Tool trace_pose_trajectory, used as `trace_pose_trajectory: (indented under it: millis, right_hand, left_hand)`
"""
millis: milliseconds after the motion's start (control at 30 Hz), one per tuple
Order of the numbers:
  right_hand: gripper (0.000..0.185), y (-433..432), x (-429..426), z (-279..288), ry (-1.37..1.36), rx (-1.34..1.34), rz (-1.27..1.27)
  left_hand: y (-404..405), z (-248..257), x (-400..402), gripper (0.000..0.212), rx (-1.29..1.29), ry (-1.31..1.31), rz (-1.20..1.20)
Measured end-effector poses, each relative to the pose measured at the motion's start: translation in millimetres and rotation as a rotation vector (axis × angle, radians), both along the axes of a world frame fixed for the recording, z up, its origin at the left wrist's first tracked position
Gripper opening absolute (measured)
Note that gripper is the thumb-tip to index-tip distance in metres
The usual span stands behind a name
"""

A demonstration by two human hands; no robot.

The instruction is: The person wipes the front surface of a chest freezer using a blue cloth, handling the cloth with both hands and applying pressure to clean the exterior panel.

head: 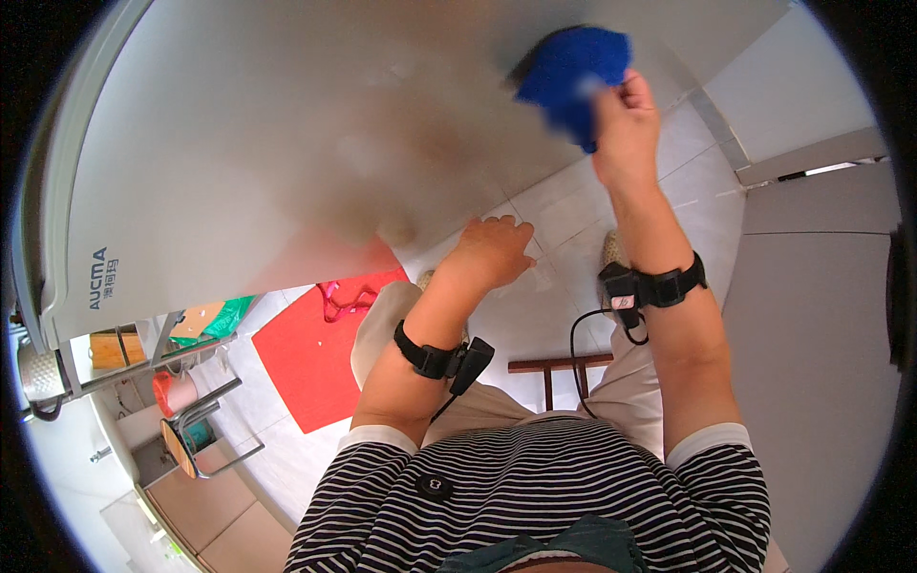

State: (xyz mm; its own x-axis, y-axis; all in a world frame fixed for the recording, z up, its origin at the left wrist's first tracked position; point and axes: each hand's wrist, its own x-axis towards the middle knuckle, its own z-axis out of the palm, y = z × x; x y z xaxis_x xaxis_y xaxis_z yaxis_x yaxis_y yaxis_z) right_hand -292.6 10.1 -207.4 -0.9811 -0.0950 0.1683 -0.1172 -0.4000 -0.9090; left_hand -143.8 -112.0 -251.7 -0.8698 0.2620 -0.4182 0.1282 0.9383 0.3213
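Observation:
My right hand point(627, 132) grips a blue cloth point(580, 68) and holds it against the glossy grey panel of an Aucma appliance point(236, 136), near the panel's right side. The cloth is bunched near my fingers and looks blurred. My left hand point(494, 247) hangs in front of the panel's lower edge with its back towards me. Its fingers curl downward, and the palm is hidden; no object shows in it. Both forearms wear black straps point(430, 362) with small devices and cables.
A red mat point(308, 358) lies on the tiled floor point(551, 286), with a pink-red strap on it. A brown wooden frame point(559, 365) is between my legs. At left are a metal rack point(150, 369) and a wood-seated stool point(179, 448). A grey cabinet-like panel point(809, 344) stands at right.

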Motion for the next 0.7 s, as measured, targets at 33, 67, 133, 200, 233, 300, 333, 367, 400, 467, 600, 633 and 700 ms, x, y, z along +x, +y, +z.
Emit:
trace_pose_trajectory:
  millis: [33, 67, 133, 200, 233, 300, 333, 367, 400, 467, 600, 633, 700]
  right_hand:
    - [0.013, -8.0, 12.4, 0.2, -0.003, 0.000, -0.001]
    - [0.015, -18.5, 25.8, 0.8, 0.007, 0.099, 0.069]
    - [0.017, -27.6, 34.7, -11.8, 0.015, 0.195, 0.134]
    - [0.020, -34.2, 36.7, -42.6, -0.026, 0.317, 0.266]
    - [0.020, -34.2, 34.8, -50.8, -0.027, 0.314, 0.267]
    - [0.020, -27.4, 26.1, -65.7, -0.066, 0.430, 0.267]
    - [0.020, -23.9, 20.6, -69.7, -0.011, 0.391, 0.236]
    - [0.020, -18.8, 12.4, -72.6, -0.012, 0.391, 0.237]
    - [0.019, -14.2, 4.4, -74.1, -0.048, 0.418, 0.186]
    - [0.019, -3.4, -9.4, -69.2, -0.131, 0.353, 0.106]
    - [0.016, 7.2, -25.5, -38.5, -0.279, 0.130, -0.082]
    - [0.016, 10.2, -29.1, -36.7, -0.278, 0.129, -0.083]
    - [0.014, 15.8, -36.9, -24.6, -0.294, -0.195, -0.117]
  left_hand:
    - [1.2, -1.2, -0.1, 0.043, 0.000, -0.003, -0.001]
    - [2.1, -2.8, 0.0, 0.043, 0.003, 0.001, 0.008]
    - [2.8, -3.3, -0.7, 0.042, 0.003, 0.004, 0.012]
    - [2.3, -2.7, -2.3, 0.042, 0.001, -0.019, 0.005]
    - [1.2, -3.9, -1.9, 0.042, -0.002, -0.020, 0.005]
    - [-1.5, -8.7, -0.5, 0.042, 0.004, 0.011, 0.011]
    - [-2.4, -9.3, -0.3, 0.042, 0.005, 0.009, 0.013]
    - [-4.0, -9.6, -0.5, 0.043, 0.018, 0.025, 0.027]
    - [-6.0, -10.4, 0.3, 0.043, 0.030, 0.038, 0.042]
    - [-7.5, -9.5, 0.0, 0.042, 0.037, 0.053, 0.045]
    - [-8.9, -4.2, 2.3, 0.041, 0.019, 0.038, 0.040]
    - [-8.9, -4.1, 1.7, 0.041, 0.019, 0.039, 0.039]
    - [-8.5, -5.3, 0.8, 0.042, 0.025, 0.026, 0.029]
